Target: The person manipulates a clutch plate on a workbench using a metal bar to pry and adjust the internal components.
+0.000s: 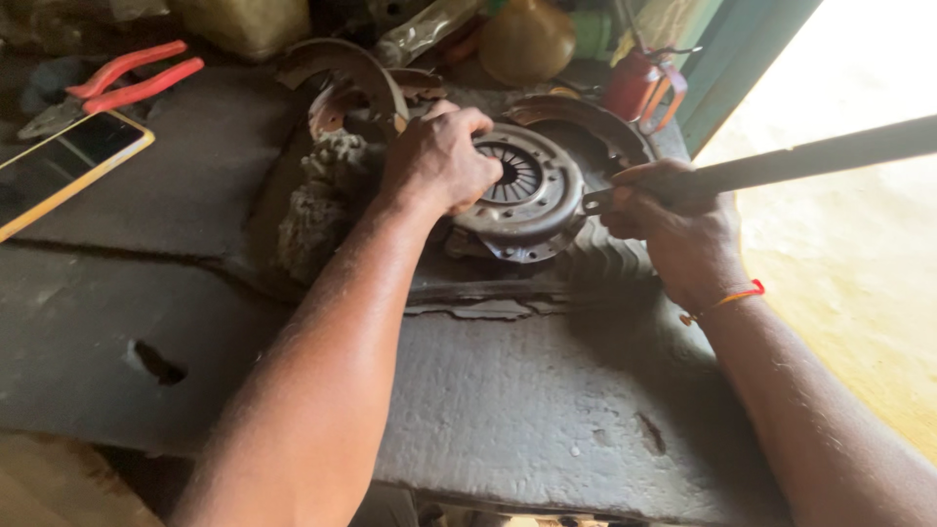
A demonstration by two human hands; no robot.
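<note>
At the centre of the frame I see a round, rusty steel clutch pressure plate [522, 195] with a ring of radial spring fingers, lying flat on a dark, worn workbench top [508, 400]. My left hand [439, 156] presses down on the plate's left rim, fingers curled and closed over its edge. My right hand [673, 229], an orange thread bracelet [727, 301] at the wrist, is wrapped tight around a long dark metal bar [810, 156] that runs off the right edge; its near end meets the plate's right rim. Curved rusty brake shoes [356, 73] lie just behind the plate, toward the upper middle. A grey, greasy rag [322, 195] sits beside the plate's left. In the upper left, red-handled pliers [127, 83] rest near a smartphone with a yellow case [63, 166].
</note>
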